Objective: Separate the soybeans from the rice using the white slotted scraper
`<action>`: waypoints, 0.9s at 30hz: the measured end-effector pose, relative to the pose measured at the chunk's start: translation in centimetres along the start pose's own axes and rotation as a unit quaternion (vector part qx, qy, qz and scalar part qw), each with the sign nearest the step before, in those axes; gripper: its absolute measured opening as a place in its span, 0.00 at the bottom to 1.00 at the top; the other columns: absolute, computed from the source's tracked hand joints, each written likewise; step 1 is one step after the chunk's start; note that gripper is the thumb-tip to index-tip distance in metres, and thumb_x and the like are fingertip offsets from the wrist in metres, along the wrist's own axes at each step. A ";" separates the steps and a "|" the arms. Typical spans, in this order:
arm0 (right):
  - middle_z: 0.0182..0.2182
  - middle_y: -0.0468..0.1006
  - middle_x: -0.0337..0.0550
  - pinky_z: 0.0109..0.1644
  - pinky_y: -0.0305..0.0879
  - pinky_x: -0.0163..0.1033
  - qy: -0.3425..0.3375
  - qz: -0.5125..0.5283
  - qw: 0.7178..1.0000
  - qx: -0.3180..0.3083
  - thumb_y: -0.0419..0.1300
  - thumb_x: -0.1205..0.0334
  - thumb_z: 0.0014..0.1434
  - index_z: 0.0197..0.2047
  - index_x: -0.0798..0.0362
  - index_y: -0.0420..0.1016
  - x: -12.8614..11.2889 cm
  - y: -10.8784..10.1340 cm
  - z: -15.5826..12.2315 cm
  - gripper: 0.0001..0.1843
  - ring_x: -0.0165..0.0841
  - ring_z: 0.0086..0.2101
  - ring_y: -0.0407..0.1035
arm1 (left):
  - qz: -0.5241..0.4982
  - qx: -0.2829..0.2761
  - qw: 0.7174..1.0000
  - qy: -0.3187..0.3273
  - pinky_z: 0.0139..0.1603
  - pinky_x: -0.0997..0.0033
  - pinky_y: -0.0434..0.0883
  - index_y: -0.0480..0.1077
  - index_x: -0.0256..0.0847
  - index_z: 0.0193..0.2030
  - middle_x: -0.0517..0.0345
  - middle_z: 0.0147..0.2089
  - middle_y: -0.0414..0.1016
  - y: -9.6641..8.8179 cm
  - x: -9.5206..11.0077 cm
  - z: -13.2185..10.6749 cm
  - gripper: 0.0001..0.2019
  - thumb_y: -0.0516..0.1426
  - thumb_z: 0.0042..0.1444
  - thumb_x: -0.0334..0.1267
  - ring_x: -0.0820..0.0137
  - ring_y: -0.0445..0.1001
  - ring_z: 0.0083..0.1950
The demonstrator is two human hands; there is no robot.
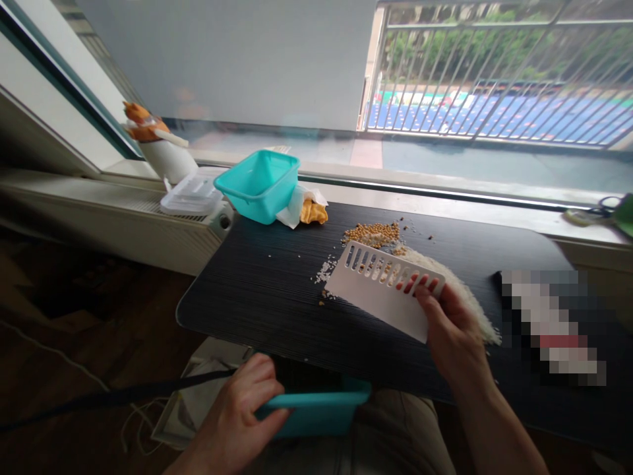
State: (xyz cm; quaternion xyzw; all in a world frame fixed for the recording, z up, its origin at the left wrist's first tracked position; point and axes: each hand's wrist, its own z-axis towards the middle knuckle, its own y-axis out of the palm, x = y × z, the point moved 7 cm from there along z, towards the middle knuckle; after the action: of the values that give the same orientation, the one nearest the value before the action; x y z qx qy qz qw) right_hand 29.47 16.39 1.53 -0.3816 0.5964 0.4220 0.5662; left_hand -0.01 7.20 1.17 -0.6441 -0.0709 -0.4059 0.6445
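My right hand (455, 323) grips a flat white plastic scraper (378, 293) with a row of slots, tilted over the dark table. Behind and beside it lie a heap of yellowish beans (370, 233) and a long pile of white rice (457, 280). A few loose white grains (326, 269) lie by the scraper's left end. Below the table's front edge, my left hand (250, 399) is closed on the rim of a turquoise plastic container (316, 415). The inside of that container is mostly dark and hidden under the table edge.
Another turquoise container (262, 188) stands at the table's back left, beside a crumpled yellow item (314, 211) with white paper. A clear lid (192, 191) and a white cup-like holder (171, 158) are on the sill. A blurred-out object (554, 330) lies at right; scissors (603, 208) are behind.
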 end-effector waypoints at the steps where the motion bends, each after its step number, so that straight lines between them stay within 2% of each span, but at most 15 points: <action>1: 0.37 0.83 0.40 0.51 0.69 0.40 0.001 0.000 1.000 -0.004 0.70 0.45 0.55 0.37 0.46 0.83 0.1 0.0 0.0 0.14 0.36 0.41 0.75 | 0.000 0.002 1.000 0.000 0.32 0.71 0.66 0.71 0.37 0.24 0.56 0.27 0.68 0.0 0.0 0.0 0.11 0.55 0.55 0.23 0.65 0.70 0.34; 9: 0.37 0.83 0.39 0.44 0.71 0.37 0.012 0.007 1.000 0.002 0.70 0.47 0.55 0.38 0.45 0.83 -0.1 -0.5 -0.6 0.12 0.34 0.38 0.75 | -0.005 0.002 1.000 -0.005 0.32 0.71 0.65 0.71 0.38 0.24 0.57 0.27 0.68 0.2 -0.3 -0.2 0.10 0.55 0.54 0.23 0.65 0.70 0.34; 13: 0.37 0.84 0.41 0.49 0.71 0.39 -0.021 -0.019 0.999 -0.016 0.69 0.45 0.56 0.37 0.46 0.83 -0.7 0.6 -0.9 0.14 0.36 0.41 0.76 | -0.004 -0.001 1.000 -0.009 0.33 0.70 0.66 0.71 0.38 0.25 0.57 0.28 0.68 0.3 -0.3 -0.2 0.10 0.55 0.53 0.23 0.64 0.70 0.35; 18: 0.34 0.85 0.42 0.46 0.74 0.41 -0.035 -0.038 0.998 -0.038 0.70 0.43 0.53 0.35 0.47 0.83 -1.3 1.9 -1.8 0.17 0.37 0.37 0.77 | 0.002 -0.003 1.000 -0.007 0.34 0.69 0.66 0.70 0.38 0.24 0.56 0.28 0.68 0.2 -0.2 -0.3 0.10 0.55 0.55 0.24 0.63 0.70 0.36; 24: 0.34 0.85 0.43 0.46 0.74 0.43 -0.035 -0.024 0.999 0.023 0.70 0.43 0.52 0.35 0.47 0.83 -1.2 0.1 -2.0 0.17 0.39 0.38 0.78 | 0.001 -0.005 1.000 -0.007 0.33 0.69 0.67 0.71 0.38 0.24 0.56 0.28 0.69 0.0 0.0 -0.1 0.10 0.55 0.54 0.24 0.64 0.71 0.35; 27: 0.35 0.85 0.44 0.48 0.74 0.45 -0.025 -0.042 0.999 0.006 0.70 0.42 0.52 0.36 0.48 0.84 -0.9 0.0 -2.0 0.18 0.40 0.39 0.78 | 0.001 -0.002 1.000 -0.007 0.33 0.70 0.68 0.72 0.38 0.24 0.56 0.28 0.70 -0.3 0.1 0.0 0.11 0.55 0.55 0.24 0.64 0.71 0.34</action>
State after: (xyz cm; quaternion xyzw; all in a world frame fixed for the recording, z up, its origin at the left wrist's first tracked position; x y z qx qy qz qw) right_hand 28.84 14.48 2.45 -0.3920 0.5679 0.4035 0.6009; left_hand -0.12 7.22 1.42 -0.6484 -0.0735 -0.4012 0.6428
